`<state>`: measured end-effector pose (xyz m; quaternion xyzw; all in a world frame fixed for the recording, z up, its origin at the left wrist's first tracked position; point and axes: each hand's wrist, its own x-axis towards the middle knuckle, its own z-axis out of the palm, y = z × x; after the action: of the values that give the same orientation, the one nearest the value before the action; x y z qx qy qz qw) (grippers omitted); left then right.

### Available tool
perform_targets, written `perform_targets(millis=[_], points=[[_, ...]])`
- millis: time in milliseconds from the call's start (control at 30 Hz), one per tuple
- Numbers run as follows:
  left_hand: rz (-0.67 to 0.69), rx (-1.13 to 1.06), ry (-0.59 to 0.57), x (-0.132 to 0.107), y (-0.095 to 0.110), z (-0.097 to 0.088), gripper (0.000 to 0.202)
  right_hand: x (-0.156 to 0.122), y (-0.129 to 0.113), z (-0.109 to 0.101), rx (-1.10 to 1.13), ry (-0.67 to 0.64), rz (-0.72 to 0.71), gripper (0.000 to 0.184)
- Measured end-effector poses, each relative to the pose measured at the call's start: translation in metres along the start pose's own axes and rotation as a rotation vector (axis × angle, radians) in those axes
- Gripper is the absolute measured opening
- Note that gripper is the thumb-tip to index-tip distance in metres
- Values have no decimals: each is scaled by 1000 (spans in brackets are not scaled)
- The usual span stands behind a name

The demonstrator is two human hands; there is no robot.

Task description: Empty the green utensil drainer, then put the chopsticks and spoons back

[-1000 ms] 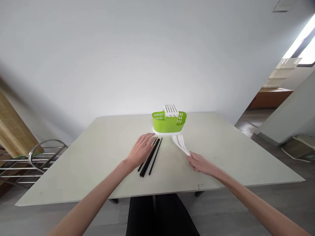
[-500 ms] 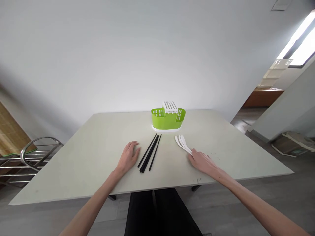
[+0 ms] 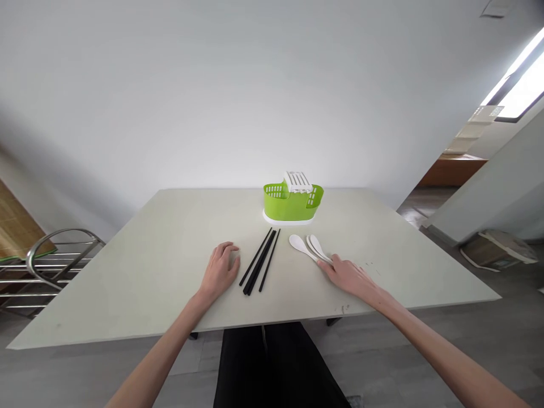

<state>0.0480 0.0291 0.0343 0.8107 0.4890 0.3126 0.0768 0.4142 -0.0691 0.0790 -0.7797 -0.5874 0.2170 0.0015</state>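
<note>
My left hand rests on the table left of several black chopsticks, its fingers slightly bent and holding nothing. The chopsticks lie loosely side by side, touching neither hand. On the right, my right hand lies over the handle ends of three white spoons. Their bowls point away from me. One spoon is fanned out to the left, its handle end at my fingertips; the other two lie close together. The fingers cover the handle ends.
Behind the utensils, near the wall, stands a green utensil basket with a white slotted top and white base. Everything lies on a pale table. A metal rack is at the left, a box-like object on the floor at right.
One white spoon has swung left, away from the other two, under my right hand. My left hand stays in its place. The view has shifted slightly.
</note>
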Motion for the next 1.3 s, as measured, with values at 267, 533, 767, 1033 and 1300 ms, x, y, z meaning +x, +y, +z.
perform_targets(millis=[267, 533, 767, 1033, 1300], points=[[30, 4, -1, 0, 3, -3, 26, 1, 1, -5, -6, 31, 22, 48], [33, 11, 2, 1, 7, -5, 23, 4, 9, -2, 34, 75, -6, 47], [22, 16, -20, 1, 7, -6, 24, 4, 10, 4, -32, 163, -46, 37], [20, 15, -21, 1, 7, -6, 24, 5, 6, 16, -151, 275, -19, 37], [-5, 2, -36, -1, 13, -11, 24, 6, 6, 19, -200, 287, -3, 33]])
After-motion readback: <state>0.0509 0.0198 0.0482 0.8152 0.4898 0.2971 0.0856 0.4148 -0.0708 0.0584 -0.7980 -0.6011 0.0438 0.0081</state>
